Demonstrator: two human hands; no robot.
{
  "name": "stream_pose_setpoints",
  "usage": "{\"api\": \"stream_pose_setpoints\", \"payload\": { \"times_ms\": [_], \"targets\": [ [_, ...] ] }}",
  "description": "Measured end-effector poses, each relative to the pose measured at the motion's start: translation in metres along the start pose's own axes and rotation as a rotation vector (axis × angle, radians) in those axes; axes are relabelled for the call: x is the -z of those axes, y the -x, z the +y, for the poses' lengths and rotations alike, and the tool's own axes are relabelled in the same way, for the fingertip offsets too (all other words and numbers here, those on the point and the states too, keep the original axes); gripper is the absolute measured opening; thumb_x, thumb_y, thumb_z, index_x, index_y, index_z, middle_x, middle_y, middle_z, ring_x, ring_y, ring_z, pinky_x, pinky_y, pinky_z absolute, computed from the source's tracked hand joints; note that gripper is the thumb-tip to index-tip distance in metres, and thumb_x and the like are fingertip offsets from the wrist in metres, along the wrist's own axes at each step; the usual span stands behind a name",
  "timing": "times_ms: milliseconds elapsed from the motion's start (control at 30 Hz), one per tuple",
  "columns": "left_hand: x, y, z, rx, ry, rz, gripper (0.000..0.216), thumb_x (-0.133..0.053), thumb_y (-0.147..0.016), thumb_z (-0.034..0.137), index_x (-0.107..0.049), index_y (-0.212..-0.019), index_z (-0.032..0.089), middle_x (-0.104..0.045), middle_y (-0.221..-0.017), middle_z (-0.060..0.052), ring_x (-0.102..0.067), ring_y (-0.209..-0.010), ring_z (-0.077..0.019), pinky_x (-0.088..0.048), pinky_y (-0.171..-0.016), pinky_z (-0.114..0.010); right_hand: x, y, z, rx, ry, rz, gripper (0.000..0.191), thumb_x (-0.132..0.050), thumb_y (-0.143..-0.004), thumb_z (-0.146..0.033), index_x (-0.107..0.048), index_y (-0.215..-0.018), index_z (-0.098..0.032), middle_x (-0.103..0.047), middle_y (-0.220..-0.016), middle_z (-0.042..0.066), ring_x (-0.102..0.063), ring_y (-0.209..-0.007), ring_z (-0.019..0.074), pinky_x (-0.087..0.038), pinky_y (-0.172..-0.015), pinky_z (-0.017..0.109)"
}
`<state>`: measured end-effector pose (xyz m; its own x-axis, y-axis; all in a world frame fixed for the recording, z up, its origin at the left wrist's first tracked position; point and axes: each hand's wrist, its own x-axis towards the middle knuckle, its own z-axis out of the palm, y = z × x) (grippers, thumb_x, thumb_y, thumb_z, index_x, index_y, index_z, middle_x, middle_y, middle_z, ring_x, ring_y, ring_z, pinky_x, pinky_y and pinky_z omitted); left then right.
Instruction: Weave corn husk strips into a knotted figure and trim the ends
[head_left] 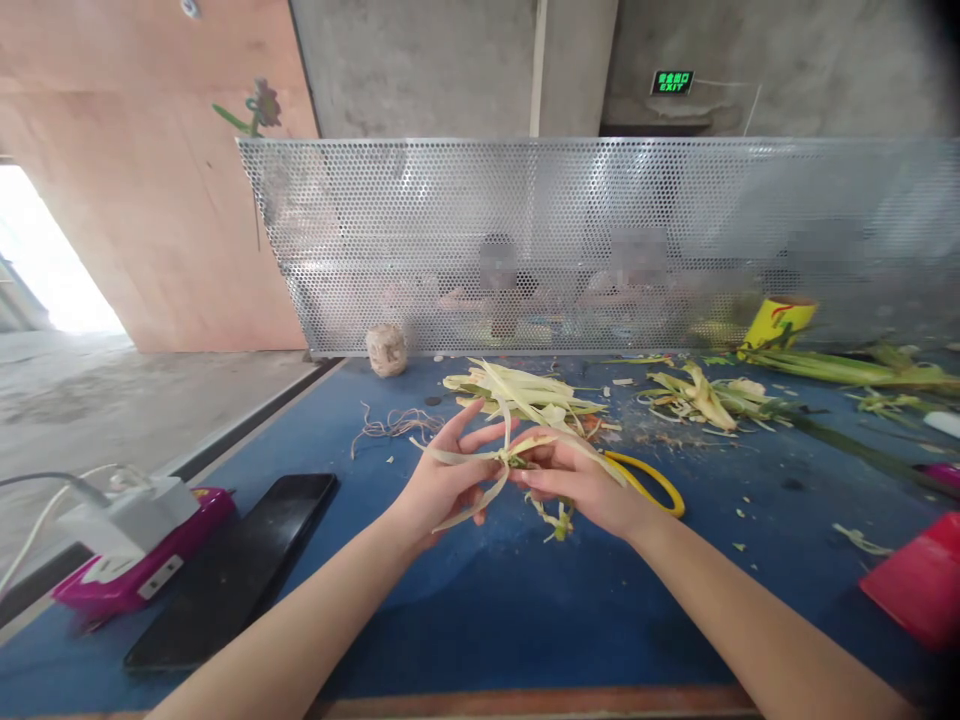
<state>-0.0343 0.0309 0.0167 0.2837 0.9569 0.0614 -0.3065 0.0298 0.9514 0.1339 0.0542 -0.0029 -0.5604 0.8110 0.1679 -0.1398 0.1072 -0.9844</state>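
Observation:
Pale corn husk strips (505,458) meet in a small knot between my two hands, their loose ends fanning outward. My left hand (448,478) pinches the knot from the left, with some fingers spread apart. From the other side, my right hand (574,472) closes its fingers on the same strips; its fingertips are partly hidden. Just below hangs or lies a frayed greenish husk scrap (559,522); I cannot tell whether it is attached. A yellow scissors-like handle (660,485) lies beside my right wrist. Beyond my fingers rests a pile of husks (525,388).
On the blue table (480,630), a black phone (236,570) and a purple power strip (142,575) lie left. Twine (394,425) and a whitish roll (386,350) sit farther back. Right are husk scraps (709,400), a yellow can (780,322) and a red object (919,580). A perforated metal partition (420,220) stands behind.

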Motion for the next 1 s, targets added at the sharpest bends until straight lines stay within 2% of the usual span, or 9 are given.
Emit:
{"api": "stream_pose_setpoints", "payload": {
  "times_ms": [100, 167, 233, 300, 500, 700, 867, 1000],
  "targets": [
    [-0.001, 0.0, -0.001, -0.02, -0.052, 0.017, 0.07, -0.066, -0.066, 0.01, -0.037, -0.127, 0.028, -0.052, -0.124, -0.011, -0.057, -0.045, -0.0057, -0.045, -0.03, -0.017, -0.001, -0.001, -0.001, 0.004, 0.098, 0.05, 0.018, -0.063, -0.073, -0.031, -0.055, -0.083, -0.019, -0.056, -0.069, 0.0, -0.049, -0.059, 0.0091, -0.037, -0.05, 0.021],
    [-0.002, -0.001, -0.004, -0.062, -0.068, 0.039, 0.072, -0.069, -0.064, 0.011, -0.036, -0.127, 0.025, -0.058, -0.109, -0.008, -0.058, -0.049, -0.0078, -0.043, -0.03, -0.016, -0.003, -0.001, -0.001, -0.006, 0.099, 0.057, 0.022, -0.061, -0.074, -0.036, -0.055, -0.084, -0.018, -0.057, -0.073, 0.001, -0.051, -0.063, 0.0101, -0.038, -0.051, 0.021],
    [-0.002, -0.002, -0.007, -0.109, -0.075, 0.062, 0.076, -0.07, -0.062, 0.011, -0.033, -0.128, 0.023, -0.058, -0.091, -0.003, -0.06, -0.054, -0.0109, -0.042, -0.029, -0.015, -0.004, -0.002, 0.0, -0.021, 0.091, 0.054, 0.025, -0.059, -0.076, -0.04, -0.053, -0.088, -0.018, -0.057, -0.077, 0.002, -0.053, -0.067, 0.0109, -0.038, -0.052, 0.021],
    [-0.003, -0.002, -0.009, -0.141, -0.092, 0.074, 0.079, -0.071, -0.061, 0.011, -0.03, -0.128, 0.021, -0.054, -0.083, 0.001, -0.06, -0.055, -0.0122, -0.04, -0.027, -0.015, -0.006, -0.002, 0.002, -0.018, 0.098, 0.054, 0.026, -0.058, -0.077, -0.04, -0.052, -0.088, -0.018, -0.057, -0.076, 0.001, -0.054, -0.066, 0.0108, -0.038, -0.052, 0.021],
    [-0.008, 0.0, -0.008, -0.139, -0.111, 0.109, 0.079, -0.07, -0.064, 0.015, -0.026, -0.13, 0.021, -0.055, -0.08, 0.002, -0.058, -0.051, -0.0108, -0.037, -0.025, -0.015, -0.008, 0.001, 0.003, 0.145, 0.313, 0.126, 0.016, -0.058, -0.078, -0.034, -0.051, -0.077, -0.02, -0.058, -0.068, 0.0, -0.055, -0.062, 0.0123, -0.04, -0.054, 0.024],
    [-0.008, -0.002, -0.01, -0.135, -0.066, 0.138, 0.075, -0.071, -0.064, 0.02, -0.029, -0.126, 0.019, -0.057, -0.07, 0.004, -0.058, -0.049, -0.0117, -0.037, -0.026, -0.015, -0.008, 0.002, 0.004, 0.249, 0.458, 0.126, 0.005, -0.05, -0.083, -0.026, -0.05, -0.081, -0.021, -0.061, -0.073, 0.001, -0.058, -0.065, 0.0136, -0.043, -0.059, 0.025],
    [-0.008, -0.001, -0.011, -0.049, -0.013, 0.15, 0.067, -0.07, -0.066, 0.021, -0.035, -0.122, 0.016, -0.059, -0.065, 0.004, -0.054, -0.042, -0.0082, -0.033, -0.026, -0.014, -0.005, 0.001, 0.007, 0.386, 0.665, 0.124, 0.009, -0.049, -0.083, -0.023, -0.05, -0.074, -0.02, -0.058, -0.069, 0.001, -0.053, -0.059, 0.0119, -0.042, -0.057, 0.024],
    [-0.009, -0.002, -0.01, -0.004, 0.023, 0.155, 0.06, -0.069, -0.067, 0.022, -0.038, -0.118, 0.013, -0.058, -0.058, 0.005, -0.049, -0.038, -0.0062, -0.031, -0.027, -0.014, -0.004, 0.003, 0.006, 0.381, 0.686, 0.11, 0.009, -0.049, -0.083, -0.023, -0.052, -0.076, -0.019, -0.058, -0.069, 0.0, -0.051, -0.058, 0.0107, -0.04, -0.055, 0.022]
  ]
}}
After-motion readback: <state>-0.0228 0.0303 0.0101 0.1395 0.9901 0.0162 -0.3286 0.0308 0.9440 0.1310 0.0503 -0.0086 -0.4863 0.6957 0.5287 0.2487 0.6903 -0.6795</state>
